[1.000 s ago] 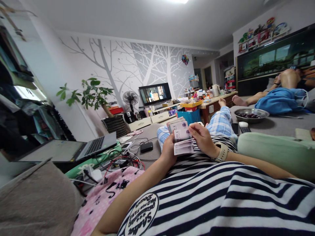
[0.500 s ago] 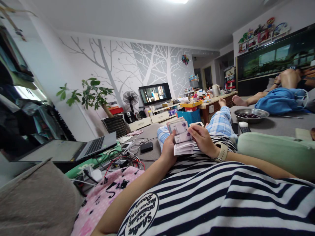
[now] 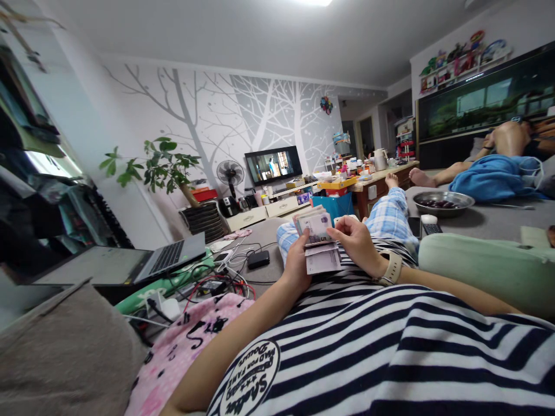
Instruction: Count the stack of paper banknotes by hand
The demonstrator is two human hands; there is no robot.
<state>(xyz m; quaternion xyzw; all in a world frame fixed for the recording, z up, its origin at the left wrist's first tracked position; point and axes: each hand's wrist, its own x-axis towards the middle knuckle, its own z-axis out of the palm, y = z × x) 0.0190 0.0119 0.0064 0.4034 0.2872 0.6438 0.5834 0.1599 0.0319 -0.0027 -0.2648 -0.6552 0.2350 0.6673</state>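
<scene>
I lie back in a striped shirt and hold a stack of purple banknotes (image 3: 319,242) over my stomach. My left hand (image 3: 297,263) grips the stack from the left, thumb across the notes. My right hand (image 3: 358,242), a pale watch on its wrist, pinches the upper notes at their right edge. Some notes stand upright in a fan, while others are folded down flat below them. My legs in blue plaid trousers (image 3: 385,219) stretch out behind the notes.
An open laptop (image 3: 130,263), tangled cables (image 3: 217,280) and a small black box (image 3: 259,259) lie to my left. A metal bowl (image 3: 442,202), a phone and a remote sit to the right by a green cushion (image 3: 485,268). Another person's legs (image 3: 477,153) rest far right.
My right hand has peeled another note off the upright fan and laid it down on the folded pile; the hands stay in the same place.
</scene>
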